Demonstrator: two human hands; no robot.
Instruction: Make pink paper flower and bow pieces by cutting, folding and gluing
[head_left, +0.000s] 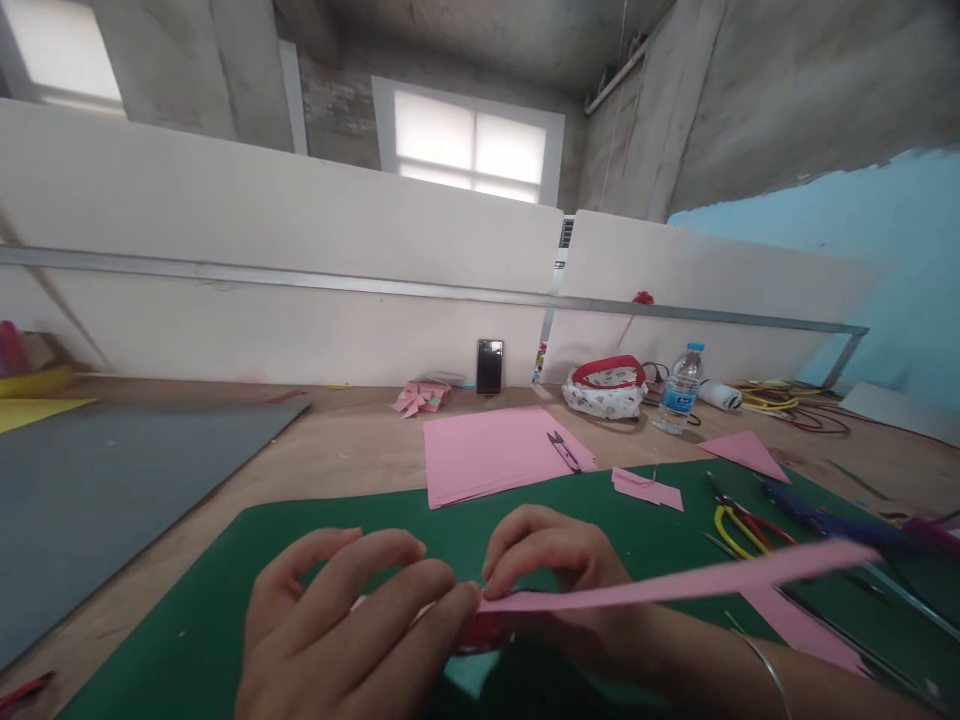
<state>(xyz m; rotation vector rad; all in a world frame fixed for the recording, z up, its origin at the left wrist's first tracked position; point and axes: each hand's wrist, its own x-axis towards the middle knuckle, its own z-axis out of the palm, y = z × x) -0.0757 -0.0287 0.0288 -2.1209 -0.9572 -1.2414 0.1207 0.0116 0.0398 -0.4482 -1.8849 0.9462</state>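
Observation:
A long, narrow pink paper strip (675,588) stretches from between my hands out to the right, its far end raised and blurred. My left hand (352,625) has its fingertips pressed together on the strip's left end. Right beside it, my right hand (559,555) pinches the same strip with curled fingers. Under the strip, between the hands, a dark red object (484,632) shows in part; its kind is hidden. Both hands are over a green cutting mat (285,530). Pink paper sheets (487,450) lie stacked beyond them, with thread snips (562,452) on top.
Yellow-and-red-handled scissors (739,525), a blue glue gun (814,515) and pink paper scraps (646,488) lie to the right. A phone (490,367), a folded pink paper piece (421,397), a pouch (604,390) and a water bottle (680,390) stand along the back. A grey board (150,490) covers the left.

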